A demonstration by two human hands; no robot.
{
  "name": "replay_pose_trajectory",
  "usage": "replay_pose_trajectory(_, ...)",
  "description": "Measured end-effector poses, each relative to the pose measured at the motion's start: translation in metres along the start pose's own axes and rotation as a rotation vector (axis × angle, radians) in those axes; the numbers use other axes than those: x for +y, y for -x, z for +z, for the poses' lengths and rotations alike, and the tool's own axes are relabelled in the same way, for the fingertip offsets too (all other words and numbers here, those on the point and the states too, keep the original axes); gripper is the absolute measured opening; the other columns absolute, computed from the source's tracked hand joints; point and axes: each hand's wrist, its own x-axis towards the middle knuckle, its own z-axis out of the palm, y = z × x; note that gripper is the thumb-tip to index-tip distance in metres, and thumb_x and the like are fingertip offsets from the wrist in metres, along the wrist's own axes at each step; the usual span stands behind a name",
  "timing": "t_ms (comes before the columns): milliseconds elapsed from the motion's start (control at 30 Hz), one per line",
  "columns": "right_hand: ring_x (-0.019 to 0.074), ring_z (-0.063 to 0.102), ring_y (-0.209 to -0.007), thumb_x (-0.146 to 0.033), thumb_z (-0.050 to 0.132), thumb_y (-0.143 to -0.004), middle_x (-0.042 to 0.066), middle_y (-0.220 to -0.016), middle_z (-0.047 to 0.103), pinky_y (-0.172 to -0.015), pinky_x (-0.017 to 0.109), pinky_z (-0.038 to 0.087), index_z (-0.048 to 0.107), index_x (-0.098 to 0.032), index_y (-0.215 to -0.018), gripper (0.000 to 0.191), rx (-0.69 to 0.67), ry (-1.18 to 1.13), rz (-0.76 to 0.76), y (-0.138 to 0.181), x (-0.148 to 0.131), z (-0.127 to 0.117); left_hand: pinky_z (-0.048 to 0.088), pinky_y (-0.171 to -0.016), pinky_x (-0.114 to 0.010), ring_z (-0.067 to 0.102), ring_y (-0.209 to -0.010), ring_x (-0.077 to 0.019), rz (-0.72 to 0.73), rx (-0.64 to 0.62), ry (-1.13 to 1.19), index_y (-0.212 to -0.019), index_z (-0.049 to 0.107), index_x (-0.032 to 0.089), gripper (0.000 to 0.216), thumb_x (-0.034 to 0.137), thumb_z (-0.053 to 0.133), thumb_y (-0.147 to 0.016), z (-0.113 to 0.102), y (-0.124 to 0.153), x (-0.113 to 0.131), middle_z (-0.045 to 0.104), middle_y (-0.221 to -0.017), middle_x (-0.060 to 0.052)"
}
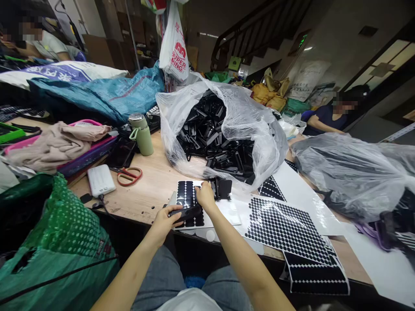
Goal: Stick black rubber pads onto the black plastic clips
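While the front of the wood-toned table (155,170) is brightly lit, the room behind is left dim, and a railed staircase (249,36) is seen at the back. The middle of the table is taken up by a clear plastic bag (171,125), opened toward the front and filled with loose black pieces (207,134); the right side is covered by a second plastic bag (350,168). At the left, one blue sack (103,97) and one white sack (81,69) are heaped, and one green sack (68,242) is stood by the near edge. One printed white bag (175,49) is hung above. Two other people are seen: one person (53,45) at the far left, one person (327,115) at the right.

One green flask (144,140), one pair of scissors (129,176) and one white device (101,180) are counted left of the hands. One small dotted sheet (185,190) is laid at the front edge, and one larger dotted sheet (285,224) is spread to its right; further sheets (274,190) are partly covered and cannot be counted.

One black part (187,213) is gripped by the left hand (164,222) over the small sheet. The right hand (206,196) is held with fingers curled at that sheet's right side, just beside one dark block (224,189); whether anything is pinched there cannot be told.
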Motion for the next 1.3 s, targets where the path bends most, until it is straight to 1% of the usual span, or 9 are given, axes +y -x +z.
replay_pose_trajectory(100, 0.0301, 0.056, -0.101, -0.018, 0.056, -0.077, 0.027, -0.112, 0.052, -0.08, 0.033, 0.042, 0.054, -0.001, -0.105, 0.033, -0.031, 0.064, 0.112, -0.028, -0.002, 0.023, 0.056, -0.07, -0.035, 0.063, -0.078, -0.0197, -0.063, 0.032, -0.019, -0.089, 0.063, 0.01, 0.027, 0.015, 0.07, -0.063, -0.013, -0.003, -0.007, 0.063, -0.087, -0.009)
replay_pose_trajectory(200, 0.0302, 0.057, -0.1, -0.014, 0.054, -0.077, 0.027, -0.111, 0.054, -0.078, 0.032, 0.042, 0.057, -0.003, -0.102, 0.027, -0.05, 0.107, 0.174, -0.033, 0.0, 0.035, 0.056, -0.07, -0.036, 0.062, -0.081, -0.02, -0.086, 0.055, -0.007, -0.091, 0.062, 0.01, 0.025, 0.012, 0.067, -0.067, -0.02, -0.004, -0.01, 0.063, -0.088, -0.01)
replay_pose_trajectory(400, 0.0293, 0.058, -0.099, -0.021, 0.052, -0.08, 0.027, -0.118, 0.05, -0.076, 0.031, 0.043, 0.05, -0.003, -0.115, 0.039, -0.006, 0.108, 0.226, -0.033, 0.005, 0.04, 0.056, -0.07, -0.034, 0.061, -0.081, -0.0192, -0.105, 0.053, 0.014, -0.091, 0.062, 0.01, 0.022, 0.01, 0.064, -0.069, -0.024, -0.003, -0.009, 0.063, -0.088, -0.01)
replay_pose_trajectory(567, 0.0298, 0.059, -0.096, -0.017, 0.051, -0.078, 0.025, -0.108, 0.057, -0.077, 0.035, 0.042, 0.057, -0.005, -0.1, 0.026, 0.004, -0.002, 0.218, -0.037, 0.006, 0.037, 0.056, -0.07, -0.035, 0.061, -0.082, -0.0196, -0.099, 0.052, 0.019, -0.091, 0.062, 0.009, 0.021, 0.01, 0.063, -0.07, -0.024, -0.003, -0.014, 0.062, -0.091, -0.011)
replay_pose_trajectory(767, 0.025, 0.058, -0.094, -0.028, 0.045, -0.081, 0.015, -0.094, 0.064, -0.079, 0.033, 0.041, 0.058, -0.014, -0.084, 0.019, 0.007, -0.311, 0.115, -0.014, 0.005, 0.018, 0.055, -0.076, -0.037, 0.06, -0.09, -0.022, -0.038, 0.029, 0.123, -0.091, 0.063, 0.011, 0.021, 0.013, 0.065, -0.07, -0.031, -0.003, -0.011, 0.059, -0.1, -0.011)
replay_pose_trajectory(900, 0.0189, 0.06, -0.082, -0.038, 0.051, -0.075, 0.01, -0.094, 0.064, -0.069, 0.029, 0.046, 0.057, -0.016, -0.077, 0.023, -0.135, -0.534, 0.077, 0.023, 0.012, -0.007, 0.054, -0.079, -0.04, 0.059, -0.093, -0.0229, -0.027, -0.057, 0.2, -0.091, 0.064, 0.013, 0.021, 0.015, 0.066, -0.07, -0.034, 0.004, 0.006, 0.059, -0.101, -0.01)
replay_pose_trajectory(1067, 0.0164, 0.055, -0.086, -0.042, 0.068, -0.063, 0.008, -0.103, 0.057, -0.076, 0.032, 0.047, 0.054, -0.016, -0.065, 0.03, -0.402, -0.92, 0.1, 0.065, 0.014, -0.039, 0.053, -0.081, -0.04, 0.058, -0.095, -0.0234, -0.005, -0.151, 0.181, -0.091, 0.065, 0.014, 0.022, 0.017, 0.069, -0.069, -0.027, 0.015, 0.022, 0.06, -0.102, -0.008)
replay_pose_trajectory(1200, 0.0131, 0.049, -0.074, -0.043, 0.072, -0.059, 0.001, -0.078, 0.052, -0.077, 0.033, 0.046, 0.05, -0.017, -0.06, 0.034, -0.423, -0.974, 0.113, 0.076, 0.009, -0.051, 0.053, -0.081, -0.04, 0.058, -0.093, -0.0225, 0.018, -0.179, 0.149, -0.09, 0.067, 0.015, 0.022, 0.019, 0.07, -0.068, -0.021, 0.022, 0.026, 0.06, -0.101, -0.007)
replay_pose_trajectory(1300, 0.0125, 0.045, -0.072, -0.044, 0.072, -0.06, 0.0, -0.072, 0.046, -0.075, 0.032, 0.045, 0.049, -0.017, -0.06, 0.035, -0.408, -0.971, 0.093, 0.078, 0.008, -0.052, 0.053, -0.081, -0.04, 0.059, -0.092, -0.0226, 0.026, -0.182, 0.131, -0.09, 0.067, 0.015, 0.023, 0.02, 0.071, -0.067, -0.019, 0.026, 0.028, 0.06, -0.1, -0.007)
